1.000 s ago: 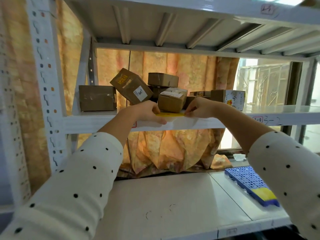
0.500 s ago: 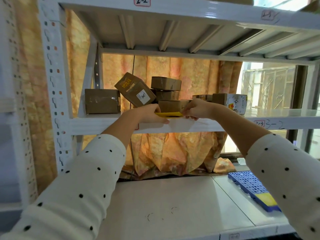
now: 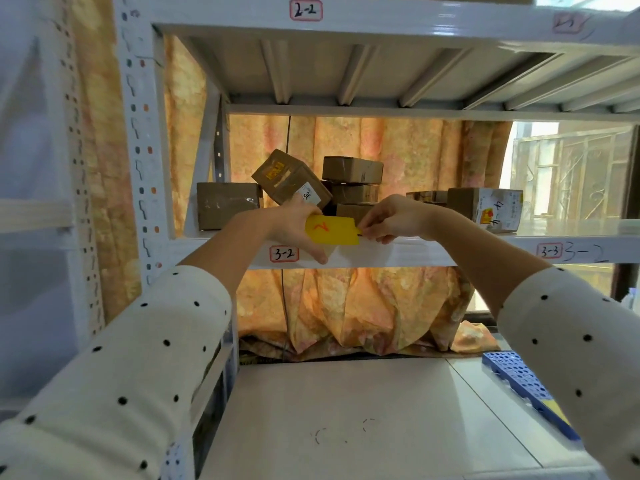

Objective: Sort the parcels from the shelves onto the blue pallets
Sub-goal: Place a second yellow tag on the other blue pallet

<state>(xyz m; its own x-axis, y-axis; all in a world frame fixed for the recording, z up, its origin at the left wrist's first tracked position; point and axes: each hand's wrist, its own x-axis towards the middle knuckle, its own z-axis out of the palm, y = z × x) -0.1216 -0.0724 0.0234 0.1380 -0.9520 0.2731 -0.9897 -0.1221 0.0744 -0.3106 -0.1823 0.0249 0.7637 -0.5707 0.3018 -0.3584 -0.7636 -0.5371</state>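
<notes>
Both hands hold a yellow card (image 3: 333, 231) with a red mark, in front of the white shelf beam (image 3: 408, 252) labelled 3-2. My left hand (image 3: 298, 230) grips its left edge, thumb behind, fingers hanging below. My right hand (image 3: 389, 220) pinches its right end. Behind, several brown cardboard parcels sit on the shelf: one box at the left (image 3: 228, 205), a tilted box (image 3: 291, 176) leaning on a stack (image 3: 352, 169), and a labelled box at the right (image 3: 485, 207). A blue pallet (image 3: 516, 386) lies on the lower shelf at the right.
The white lower shelf surface (image 3: 346, 410) spreads below my arms. A perforated white upright (image 3: 142, 150) stands at the left. An orange curtain (image 3: 346, 306) hangs behind the rack. The shelf above carries a 2-2 label (image 3: 306, 10).
The yellow card lay flat at the shelf edge; now it is tilted up so its face with the red mark shows. The view has shifted upward.
</notes>
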